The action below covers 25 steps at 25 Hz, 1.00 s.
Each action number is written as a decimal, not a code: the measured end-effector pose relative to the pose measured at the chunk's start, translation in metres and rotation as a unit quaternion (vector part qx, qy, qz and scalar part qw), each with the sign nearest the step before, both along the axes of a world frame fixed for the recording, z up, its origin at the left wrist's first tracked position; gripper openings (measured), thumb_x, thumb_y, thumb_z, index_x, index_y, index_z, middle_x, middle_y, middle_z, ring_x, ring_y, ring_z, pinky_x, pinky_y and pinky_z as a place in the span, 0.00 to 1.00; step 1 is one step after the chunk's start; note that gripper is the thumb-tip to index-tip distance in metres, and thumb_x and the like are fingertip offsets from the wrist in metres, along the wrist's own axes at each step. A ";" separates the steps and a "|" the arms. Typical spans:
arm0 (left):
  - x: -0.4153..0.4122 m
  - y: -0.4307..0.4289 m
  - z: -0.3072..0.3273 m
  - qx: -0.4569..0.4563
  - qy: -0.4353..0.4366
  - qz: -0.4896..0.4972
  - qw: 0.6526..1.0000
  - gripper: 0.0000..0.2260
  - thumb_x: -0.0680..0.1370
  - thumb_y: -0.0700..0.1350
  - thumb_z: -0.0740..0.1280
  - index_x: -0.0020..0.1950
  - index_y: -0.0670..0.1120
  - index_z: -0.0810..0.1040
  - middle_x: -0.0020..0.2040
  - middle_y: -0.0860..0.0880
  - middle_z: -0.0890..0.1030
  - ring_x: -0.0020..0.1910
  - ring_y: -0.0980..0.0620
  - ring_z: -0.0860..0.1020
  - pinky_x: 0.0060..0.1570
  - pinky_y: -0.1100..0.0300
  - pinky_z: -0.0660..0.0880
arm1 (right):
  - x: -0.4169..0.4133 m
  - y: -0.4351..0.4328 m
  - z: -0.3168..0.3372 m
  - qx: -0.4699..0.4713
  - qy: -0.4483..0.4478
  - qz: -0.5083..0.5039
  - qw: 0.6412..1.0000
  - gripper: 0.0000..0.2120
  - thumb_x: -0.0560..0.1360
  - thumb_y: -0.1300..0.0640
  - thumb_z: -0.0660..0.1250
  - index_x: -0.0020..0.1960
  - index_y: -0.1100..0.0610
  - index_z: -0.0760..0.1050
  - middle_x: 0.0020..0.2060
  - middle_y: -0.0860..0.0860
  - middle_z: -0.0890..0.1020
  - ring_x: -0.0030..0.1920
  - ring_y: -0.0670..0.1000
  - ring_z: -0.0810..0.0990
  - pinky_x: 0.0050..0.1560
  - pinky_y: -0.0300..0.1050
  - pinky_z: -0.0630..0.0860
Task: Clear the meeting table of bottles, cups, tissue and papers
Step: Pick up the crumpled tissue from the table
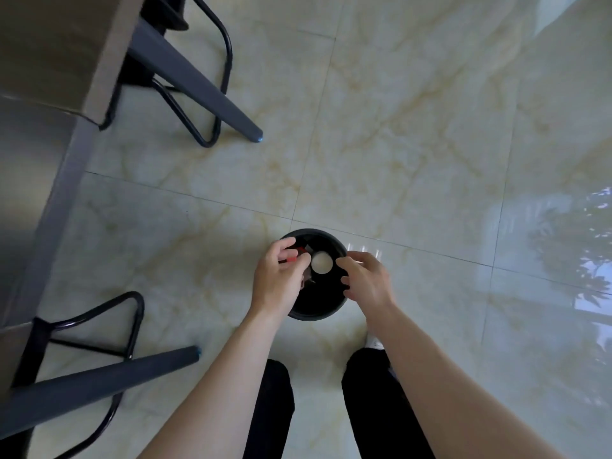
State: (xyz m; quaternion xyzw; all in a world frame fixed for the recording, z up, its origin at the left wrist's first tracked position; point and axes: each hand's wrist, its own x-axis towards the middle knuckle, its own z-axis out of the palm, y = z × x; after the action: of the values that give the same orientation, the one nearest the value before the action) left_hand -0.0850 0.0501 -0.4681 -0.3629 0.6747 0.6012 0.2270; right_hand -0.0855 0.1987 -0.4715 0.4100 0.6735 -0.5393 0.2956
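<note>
A round black bin (326,311) stands on the floor just ahead of my feet. Inside it a white cup (321,262) shows its round opening, with greyish scraps (308,248) beside it. My left hand (278,279) hovers over the bin's left rim, fingers curled around something red (295,254). Whether the hand grips the red thing or it lies in the bin is unclear. My right hand (367,279) is over the right rim, fingers spread and holding nothing. The meeting table (49,44) fills the upper left corner, and what lies on it is out of view.
Slanted grey table legs (192,84) (99,385) reach out over the floor at left. Black tube-frame chairs (212,104) (126,326) sit by each leg. Glossy marble tiles (414,144) stretch ahead and to the right. My dark trouser legs (374,409) are at the bottom.
</note>
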 end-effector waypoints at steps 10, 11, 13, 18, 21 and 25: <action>-0.022 -0.024 0.243 0.000 0.186 0.029 0.982 0.15 0.79 0.49 0.73 0.65 0.53 0.81 0.57 0.50 0.84 0.54 0.53 0.86 0.53 0.53 0.84 | -0.045 -0.042 0.249 -0.117 0.170 0.098 0.974 0.08 0.79 0.51 0.71 0.58 0.48 0.81 0.51 0.50 0.87 0.51 0.51 0.87 0.53 0.52 0.82; -0.022 -0.028 0.270 -0.008 0.204 0.034 0.978 0.13 0.81 0.47 0.72 0.65 0.52 0.81 0.57 0.49 0.84 0.55 0.52 0.85 0.53 0.53 0.83 | -0.048 -0.043 0.276 -0.126 0.186 0.108 0.968 0.08 0.79 0.52 0.71 0.58 0.49 0.81 0.51 0.50 0.87 0.51 0.51 0.87 0.53 0.51 0.82; -0.022 -0.032 0.322 -0.022 0.246 0.044 0.968 0.11 0.82 0.47 0.71 0.65 0.52 0.81 0.56 0.50 0.85 0.56 0.51 0.85 0.53 0.54 0.82 | -0.054 -0.043 0.328 -0.143 0.219 0.130 0.956 0.08 0.80 0.52 0.70 0.58 0.50 0.82 0.52 0.51 0.87 0.52 0.52 0.87 0.54 0.51 0.82; -0.009 -0.035 0.415 -0.039 0.303 0.080 0.949 0.08 0.82 0.47 0.70 0.62 0.53 0.81 0.49 0.54 0.87 0.52 0.55 0.85 0.51 0.56 0.80 | -0.060 -0.038 0.418 -0.171 0.270 0.188 0.929 0.07 0.81 0.52 0.69 0.58 0.50 0.82 0.52 0.52 0.87 0.51 0.52 0.86 0.53 0.50 0.81; 0.003 -0.031 0.451 -0.052 0.325 0.107 0.938 0.07 0.84 0.45 0.68 0.62 0.53 0.81 0.52 0.52 0.88 0.49 0.59 0.85 0.50 0.57 0.79 | -0.062 -0.033 0.453 -0.191 0.293 0.218 0.911 0.07 0.81 0.51 0.69 0.58 0.50 0.82 0.53 0.53 0.86 0.50 0.51 0.85 0.52 0.50 0.80; 0.016 -0.024 0.479 -0.057 0.344 0.157 0.924 0.08 0.84 0.47 0.69 0.62 0.54 0.81 0.53 0.49 0.88 0.49 0.56 0.85 0.49 0.58 0.80 | -0.063 -0.028 0.480 -0.216 0.317 0.246 0.890 0.09 0.81 0.50 0.70 0.60 0.50 0.82 0.51 0.54 0.85 0.49 0.53 0.86 0.54 0.54 0.82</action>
State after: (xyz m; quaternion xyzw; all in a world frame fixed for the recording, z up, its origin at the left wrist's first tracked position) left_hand -0.0691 0.0260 0.0113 -0.2477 0.6789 0.6775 -0.1370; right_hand -0.1490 0.1703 0.0086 -0.0356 0.6778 -0.6826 0.2709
